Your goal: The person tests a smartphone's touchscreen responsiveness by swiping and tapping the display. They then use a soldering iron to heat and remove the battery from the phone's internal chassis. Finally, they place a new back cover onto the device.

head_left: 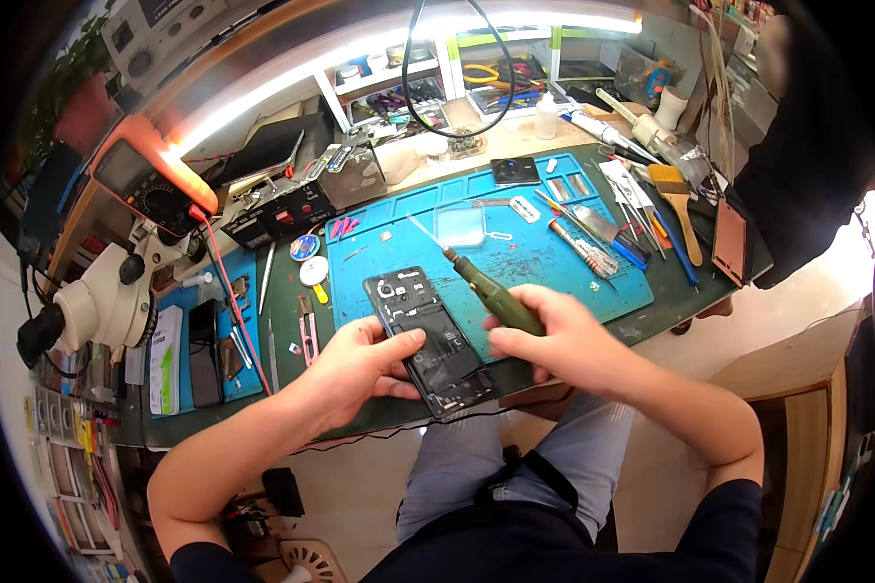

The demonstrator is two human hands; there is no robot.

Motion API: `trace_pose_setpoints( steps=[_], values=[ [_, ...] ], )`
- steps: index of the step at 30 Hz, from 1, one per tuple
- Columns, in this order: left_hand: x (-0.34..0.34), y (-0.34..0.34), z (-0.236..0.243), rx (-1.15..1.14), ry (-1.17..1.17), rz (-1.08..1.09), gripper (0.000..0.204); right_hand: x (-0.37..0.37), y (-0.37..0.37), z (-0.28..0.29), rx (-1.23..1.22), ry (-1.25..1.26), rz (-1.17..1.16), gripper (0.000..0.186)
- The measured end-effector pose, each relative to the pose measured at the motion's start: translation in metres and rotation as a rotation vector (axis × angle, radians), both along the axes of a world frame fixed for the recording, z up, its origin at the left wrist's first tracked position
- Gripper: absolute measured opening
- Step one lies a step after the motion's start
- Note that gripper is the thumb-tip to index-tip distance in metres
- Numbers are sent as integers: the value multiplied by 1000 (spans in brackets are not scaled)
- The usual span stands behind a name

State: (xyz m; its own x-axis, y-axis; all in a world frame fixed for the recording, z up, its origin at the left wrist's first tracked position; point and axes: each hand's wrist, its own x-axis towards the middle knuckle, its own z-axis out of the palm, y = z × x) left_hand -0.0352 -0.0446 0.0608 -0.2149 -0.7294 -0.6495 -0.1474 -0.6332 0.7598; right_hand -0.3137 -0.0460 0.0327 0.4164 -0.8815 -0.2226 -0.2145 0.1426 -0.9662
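My left hand (365, 361) grips a black smartphone (437, 342) by its left side and lower edge, thumb on top. Its back cover is off, so the dark inner frame and camera area show. The phone is tilted over the front edge of the blue work mat (379, 255). My right hand (554, 335) is wrapped round the green handle of an electric screwdriver (496, 291). Its thin shaft points up and left, past the phone's top end, with the tip over the mat and apart from the phone.
Beyond the phone lie a clear plastic box (460, 223), a razor blade (525, 209) and a dark camera-bearing part (514, 171). Screwdrivers, tweezers and a brush (679, 199) crowd the right. On the left stand a microscope (102, 296), an orange multimeter (156, 180) and another phone (204, 352).
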Motion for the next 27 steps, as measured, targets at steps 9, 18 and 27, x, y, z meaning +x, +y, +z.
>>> trace_pose_setpoints(
  steps=[9,18,27],
  values=[
    [25,-9,7,-250,-356,-219,46,-57,1,16,-811,562,-22,58],
    [36,-6,5,-787,-910,-480,53,-49,4,12,-910,722,74,63],
    [9,9,-29,-1432,-877,-558,51,-28,-4,15,-896,797,150,59]
  ],
)
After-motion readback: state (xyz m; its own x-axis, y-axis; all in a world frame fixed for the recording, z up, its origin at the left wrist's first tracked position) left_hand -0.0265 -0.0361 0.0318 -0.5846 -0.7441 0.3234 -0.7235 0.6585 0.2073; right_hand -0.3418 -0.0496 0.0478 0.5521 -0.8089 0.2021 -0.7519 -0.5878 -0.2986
